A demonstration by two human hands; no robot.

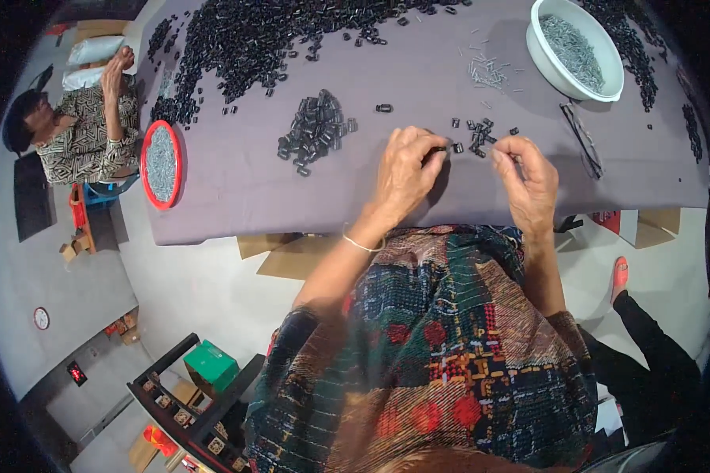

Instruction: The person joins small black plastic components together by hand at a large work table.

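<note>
the left hand [406,173] is over the near part of the table, its thumb and forefinger pinched on a small black part [440,148]. the right hand [530,180] is just to the right, fingers curled and thumb close to the forefinger; whether anything is between its fingertips, i cannot tell. the two hands are apart, and a pale bracelet [364,245] circles the left wrist.

between the hands and slightly farther off lies a loose cluster of black parts [480,135]. left of the left hand is a bigger pile of black parts [315,130], with a single black piece [384,108] lying by itself between the pile and the cluster. a wide heap of the same parts [244,47] covers the far left of the purple-grey tablecloth [244,181].

at the far right a white tub [548,68] holds metal pins [573,55], and some loose pins [489,75] are scattered to its left. a pair of glasses [582,140] lies right of the right hand. a red tray [179,169] of pins is at the table's left edge, near another person [87,134] in a patterned top.
</note>
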